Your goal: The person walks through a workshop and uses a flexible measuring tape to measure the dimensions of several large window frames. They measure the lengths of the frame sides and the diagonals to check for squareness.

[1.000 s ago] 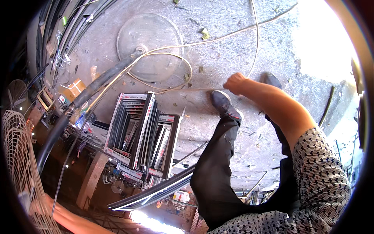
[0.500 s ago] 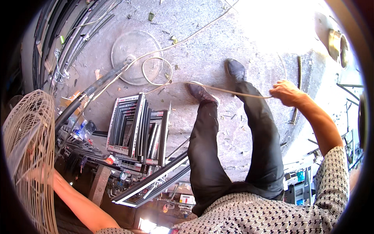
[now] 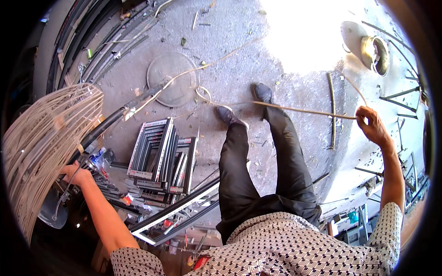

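Note:
A tall pedestal fan with a pale wire cage (image 3: 50, 133) leans in at the left; its dark pole (image 3: 99, 129) runs down to a round base (image 3: 161, 69) on the floor. My left hand (image 3: 77, 175) is closed at the back of the cage, near the pole, its fingertips hidden by the fan. Out to the right, my right hand (image 3: 372, 126) pinches a beige cord (image 3: 304, 111). That cord stretches taut leftward past my shoes, and its loose end rises beyond my fingers. A small loop of it lies beside the base.
Stacked dark frames (image 3: 156, 152) stand left of my legs, with long framed bars (image 3: 179, 207) below them. Dark strips (image 3: 76, 41) curve along the upper left. A brass-coloured ring (image 3: 375, 55), a thin rod (image 3: 331, 110) and metal bars (image 3: 400, 99) lie at the right.
My right hand has moved farther right, drawing the cord along, and the floor loop has shrunk. The fan cage has shifted, and my left hand now shows beside it instead of behind its wires.

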Available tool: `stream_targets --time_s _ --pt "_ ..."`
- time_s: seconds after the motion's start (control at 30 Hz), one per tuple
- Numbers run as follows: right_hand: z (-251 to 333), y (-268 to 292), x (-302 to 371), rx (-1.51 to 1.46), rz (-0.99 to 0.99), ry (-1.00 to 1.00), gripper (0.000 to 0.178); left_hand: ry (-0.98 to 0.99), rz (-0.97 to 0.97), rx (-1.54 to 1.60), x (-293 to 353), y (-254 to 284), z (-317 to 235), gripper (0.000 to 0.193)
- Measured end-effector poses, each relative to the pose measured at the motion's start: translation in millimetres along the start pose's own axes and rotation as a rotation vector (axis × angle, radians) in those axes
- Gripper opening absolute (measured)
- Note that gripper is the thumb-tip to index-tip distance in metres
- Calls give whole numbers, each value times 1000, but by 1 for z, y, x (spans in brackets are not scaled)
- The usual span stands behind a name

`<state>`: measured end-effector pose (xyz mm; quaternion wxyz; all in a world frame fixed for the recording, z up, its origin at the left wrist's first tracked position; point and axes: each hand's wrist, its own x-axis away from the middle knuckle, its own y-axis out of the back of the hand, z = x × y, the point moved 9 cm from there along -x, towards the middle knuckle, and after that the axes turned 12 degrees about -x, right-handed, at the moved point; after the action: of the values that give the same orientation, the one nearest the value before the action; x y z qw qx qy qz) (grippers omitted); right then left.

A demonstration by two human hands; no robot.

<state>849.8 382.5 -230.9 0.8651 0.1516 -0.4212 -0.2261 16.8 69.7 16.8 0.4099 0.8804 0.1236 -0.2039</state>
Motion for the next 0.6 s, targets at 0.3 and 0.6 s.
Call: stream_targets --time_s 0.3,0.6 --pt "207 33 77 -211 -22 334 12 177 562 69 59 -9 94 38" --pt "368 39 155 -386 16 665 21 1192 1613 4 553 65 8 81"
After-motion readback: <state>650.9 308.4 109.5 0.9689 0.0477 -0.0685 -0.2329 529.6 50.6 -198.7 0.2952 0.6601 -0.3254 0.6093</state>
